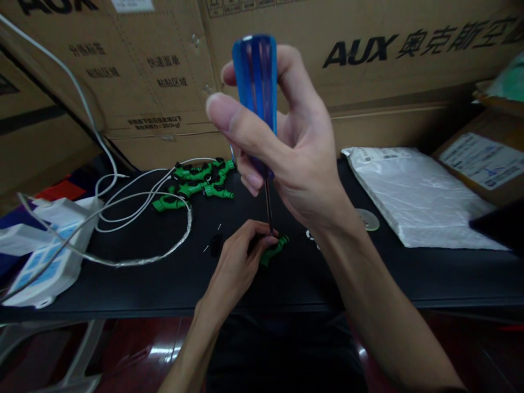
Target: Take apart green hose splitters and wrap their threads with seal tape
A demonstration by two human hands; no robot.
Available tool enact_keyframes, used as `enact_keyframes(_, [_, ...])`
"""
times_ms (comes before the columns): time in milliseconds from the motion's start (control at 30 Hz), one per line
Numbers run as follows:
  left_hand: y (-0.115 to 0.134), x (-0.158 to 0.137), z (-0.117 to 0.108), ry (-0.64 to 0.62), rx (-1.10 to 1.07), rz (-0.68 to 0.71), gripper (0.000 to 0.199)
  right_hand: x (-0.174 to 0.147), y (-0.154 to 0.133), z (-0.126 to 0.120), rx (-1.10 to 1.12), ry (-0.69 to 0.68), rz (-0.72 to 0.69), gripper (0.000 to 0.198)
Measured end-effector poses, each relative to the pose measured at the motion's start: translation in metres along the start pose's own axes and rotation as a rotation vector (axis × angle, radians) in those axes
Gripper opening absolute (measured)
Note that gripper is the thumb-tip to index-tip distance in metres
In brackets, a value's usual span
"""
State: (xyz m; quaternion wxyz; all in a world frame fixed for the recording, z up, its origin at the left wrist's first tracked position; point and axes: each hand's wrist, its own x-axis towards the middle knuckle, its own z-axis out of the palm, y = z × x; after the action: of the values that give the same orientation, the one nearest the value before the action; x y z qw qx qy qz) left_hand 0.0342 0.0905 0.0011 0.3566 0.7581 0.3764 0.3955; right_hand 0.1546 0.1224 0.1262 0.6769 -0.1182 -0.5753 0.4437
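My right hand [303, 142] is wrapped round the blue handle of a screwdriver [256, 76], raised over the table. Its thin dark shaft points down, and the tip meets the fingers of my left hand [241, 254]. With thumb and fingers pinched, that hand holds a small green hose connector [273, 252] down on the black table; its top is partly hidden by my fingertips. Just left of my left hand lie a small black part [215, 245] and two thin pin-like pieces. A small white part [310, 235] is partly covered by my right forearm.
Several green hose splitters [196, 183] with black fittings lie at the back of the black table [164, 286]. White cables [143, 259] loop beside a white power strip [61, 256] at left. At right are a white plastic parcel [421, 196] and a clear disc [369, 219]. Cardboard boxes [262, 16] stand behind.
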Motion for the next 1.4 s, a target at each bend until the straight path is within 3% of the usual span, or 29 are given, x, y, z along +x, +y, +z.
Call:
enact_keyframes(167, [-0.001, 0.000, 0.000, -0.032, 0.012, 0.065, 0.024, -0.003, -0.006, -0.003, 0.014, -0.046, 0.039, 0.028])
enact_keyframes(300, [-0.003, -0.001, 0.000, -0.035, 0.039, 0.027, 0.021, -0.006, -0.009, -0.005, -0.006, -0.099, 0.069, 0.007])
enact_keyframes(500, [0.000, -0.003, 0.000, -0.066, 0.082, -0.024, 0.021, -0.008, 0.003, -0.002, 0.178, -0.065, 0.061, 0.027])
enact_keyframes(667, [0.007, -0.002, -0.001, -0.084, 0.027, -0.092, 0.015, -0.007, 0.001, -0.007, 0.198, -0.182, 0.091, 0.016])
enact_keyframes(733, [0.008, -0.001, 0.000, -0.081, -0.008, -0.109, 0.011, -0.006, 0.002, -0.008, 0.200, -0.201, 0.141, 0.023])
enact_keyframes(833, [0.006, 0.000, 0.001, -0.075, -0.056, -0.106, 0.007, -0.005, 0.007, -0.006, 0.209, -0.160, 0.117, 0.021])
enact_keyframes(933, [0.003, 0.000, 0.002, -0.070, -0.060, -0.085, 0.007, -0.005, 0.010, -0.003, 0.177, -0.102, 0.041, 0.034])
enact_keyframes(1100, [0.000, -0.002, 0.000, -0.092, -0.017, 0.016, 0.023, -0.003, 0.002, -0.003, 0.142, -0.100, 0.078, 0.010])
enact_keyframes(1233, [0.000, -0.001, 0.000, -0.063, 0.009, -0.004, 0.018, -0.003, -0.002, -0.005, 0.157, -0.147, 0.165, 0.033])
enact_keyframes(1333, [-0.001, -0.001, 0.001, -0.038, -0.007, -0.035, 0.013, -0.007, 0.000, -0.001, 0.161, -0.086, 0.085, 0.015])
enact_keyframes(1400, [-0.002, 0.000, 0.002, -0.019, -0.023, -0.059, 0.008, -0.009, 0.000, 0.001, 0.105, -0.027, 0.060, 0.037])
